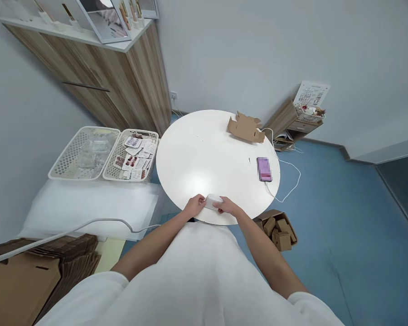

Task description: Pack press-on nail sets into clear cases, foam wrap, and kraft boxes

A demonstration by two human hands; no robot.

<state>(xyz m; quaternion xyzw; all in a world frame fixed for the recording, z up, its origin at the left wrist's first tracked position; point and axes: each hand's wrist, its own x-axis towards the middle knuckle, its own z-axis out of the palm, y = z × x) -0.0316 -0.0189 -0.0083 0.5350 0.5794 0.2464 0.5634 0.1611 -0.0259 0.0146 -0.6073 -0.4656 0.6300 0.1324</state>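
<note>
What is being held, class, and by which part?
A white object, gripped at its right end by the right hand; whether the left hand touches is unclear.

The counter (211, 154) is smooth and glossy; the opened carton (246, 128), matt cardboard; the cabinet (146, 68), wood-grained; the shirt (204, 271), soft matt cloth; the small white item (211, 199) looks smooth, its material unclear.

From head height, the single view looks forward and steeply down, over a white shirt (204, 271), at the round table (197, 154).
</note>
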